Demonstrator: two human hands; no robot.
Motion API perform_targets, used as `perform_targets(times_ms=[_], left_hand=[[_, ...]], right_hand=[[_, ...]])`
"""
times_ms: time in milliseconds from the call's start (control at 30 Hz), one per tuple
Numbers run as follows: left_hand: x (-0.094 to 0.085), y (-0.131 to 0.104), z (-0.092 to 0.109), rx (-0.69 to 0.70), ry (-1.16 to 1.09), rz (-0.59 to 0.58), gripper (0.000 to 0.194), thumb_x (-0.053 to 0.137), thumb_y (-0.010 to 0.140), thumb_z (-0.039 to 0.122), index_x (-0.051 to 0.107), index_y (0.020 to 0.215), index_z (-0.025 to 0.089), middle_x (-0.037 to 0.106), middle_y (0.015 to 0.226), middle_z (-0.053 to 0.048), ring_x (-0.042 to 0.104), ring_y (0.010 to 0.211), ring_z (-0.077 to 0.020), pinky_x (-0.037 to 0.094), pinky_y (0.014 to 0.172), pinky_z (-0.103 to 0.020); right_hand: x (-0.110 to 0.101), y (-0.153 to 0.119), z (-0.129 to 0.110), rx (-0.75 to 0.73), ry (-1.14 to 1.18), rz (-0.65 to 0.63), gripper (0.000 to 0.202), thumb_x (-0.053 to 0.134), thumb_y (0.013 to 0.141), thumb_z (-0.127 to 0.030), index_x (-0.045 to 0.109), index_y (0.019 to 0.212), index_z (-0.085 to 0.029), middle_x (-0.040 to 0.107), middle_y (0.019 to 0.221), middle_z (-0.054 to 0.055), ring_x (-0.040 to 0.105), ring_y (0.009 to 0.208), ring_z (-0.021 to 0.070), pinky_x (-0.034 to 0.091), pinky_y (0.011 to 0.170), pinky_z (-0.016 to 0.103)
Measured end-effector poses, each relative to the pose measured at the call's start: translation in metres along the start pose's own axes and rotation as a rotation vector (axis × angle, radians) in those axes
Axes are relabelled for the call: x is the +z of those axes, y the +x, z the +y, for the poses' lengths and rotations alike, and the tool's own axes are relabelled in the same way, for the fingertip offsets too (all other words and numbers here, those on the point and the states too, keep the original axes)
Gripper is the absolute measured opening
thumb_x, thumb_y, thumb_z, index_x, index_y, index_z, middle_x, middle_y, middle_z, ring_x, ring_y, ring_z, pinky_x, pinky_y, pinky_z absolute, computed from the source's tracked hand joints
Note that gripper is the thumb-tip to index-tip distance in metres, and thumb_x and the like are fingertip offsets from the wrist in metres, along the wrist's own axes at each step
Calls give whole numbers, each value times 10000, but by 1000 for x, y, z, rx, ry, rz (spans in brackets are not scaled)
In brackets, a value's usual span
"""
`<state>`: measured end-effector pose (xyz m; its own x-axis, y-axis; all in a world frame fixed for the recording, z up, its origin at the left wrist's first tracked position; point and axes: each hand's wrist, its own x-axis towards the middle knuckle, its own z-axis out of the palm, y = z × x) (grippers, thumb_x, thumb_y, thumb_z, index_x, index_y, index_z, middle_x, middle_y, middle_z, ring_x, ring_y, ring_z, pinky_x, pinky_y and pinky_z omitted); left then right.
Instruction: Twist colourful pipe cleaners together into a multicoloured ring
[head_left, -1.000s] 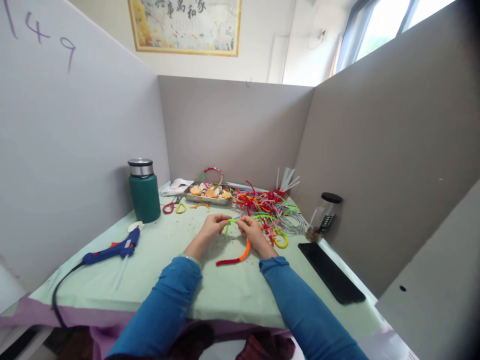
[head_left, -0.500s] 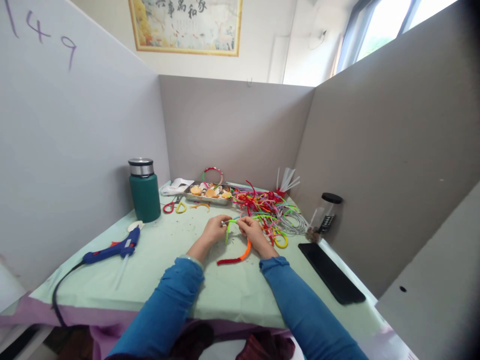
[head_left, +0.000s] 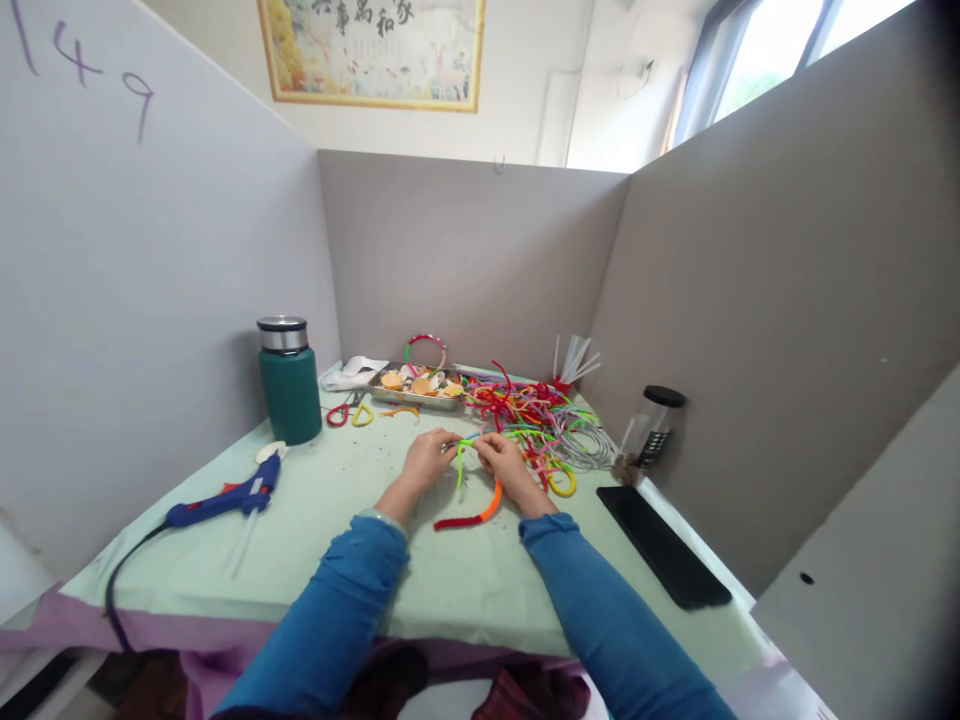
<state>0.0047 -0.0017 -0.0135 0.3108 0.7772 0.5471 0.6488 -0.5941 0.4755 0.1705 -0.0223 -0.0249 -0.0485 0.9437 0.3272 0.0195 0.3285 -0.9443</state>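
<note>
Both my hands meet above the middle of the table, fingers pinched close together. My left hand point(head_left: 431, 457) grips near a bright green pipe cleaner point(head_left: 460, 468), whose loose end hangs down between the hands. My right hand point(head_left: 504, 462) pinches the green winding from the other side. From beneath the right hand curves a wrapped strip, orange and then dark red point(head_left: 469, 521), its end lying on the table. The core inside the winding is mostly hidden by my fingers.
Behind my hands, a metal tray point(head_left: 439, 402) holds shell-like pieces, beside a tangled heap of pipe cleaners point(head_left: 525, 405). Scissors point(head_left: 362, 414) lie left of it. A green flask point(head_left: 289, 385) and blue glue gun point(head_left: 225, 502) are on the left; a black slab point(head_left: 664, 547) is right.
My left fingers have shifted slightly around the green pipe cleaner, and its loose end now hangs a little further right and straighter. My right hand looks unmoved.
</note>
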Motion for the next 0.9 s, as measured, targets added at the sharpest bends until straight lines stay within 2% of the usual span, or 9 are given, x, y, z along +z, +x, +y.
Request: perform_targets(times_ms=[167,400,533,700,800,900], left_hand=[[-3,1,2,-28,-74,-8,219,526,764,259,698,874,181,669,814,-54,569,723,-137,396,677,-228],[-4,3,1,-216,-219,-52,294,547,712,401,683,682,142,630,611,-27,505,575,-127,337,544,-224],[-2,3,-1,-243,-250,-77,318,552,686,426,660,612,136,586,548,-10,458,529,-109,303,512,-220],[-3,3,0,-268,-344,-157,394,517,704,485,635,583,129,454,419,25,385,435,-87,262,460,-218],[-3,2,1,-366,-423,-199,433,496,714,524,625,602,127,351,344,50,320,354,-78,229,415,-222],[-3,2,1,-467,-517,-234,414,529,692,527,599,595,131,324,312,61,290,308,-71,212,383,-219]], right_hand=[[0,-1,0,-6,0,-16,302,590,685,-453,497,617,-174,421,486,-50,330,451,76,235,446,222],[0,-1,1,15,-20,-41,318,588,683,-474,507,632,-171,430,487,-47,338,446,77,240,437,222],[0,-2,0,23,-44,-78,290,602,678,-452,553,683,-166,449,497,-48,356,448,79,254,442,221],[1,-3,-1,15,-57,-92,254,600,688,-412,580,708,-160,447,498,-48,361,451,78,263,449,220],[2,-3,-3,16,-58,-95,244,606,681,-403,583,694,-160,441,494,-47,354,449,76,257,445,218],[2,-4,-5,4,-58,-110,234,613,669,-396,583,674,-163,438,489,-46,353,453,78,259,445,218]])
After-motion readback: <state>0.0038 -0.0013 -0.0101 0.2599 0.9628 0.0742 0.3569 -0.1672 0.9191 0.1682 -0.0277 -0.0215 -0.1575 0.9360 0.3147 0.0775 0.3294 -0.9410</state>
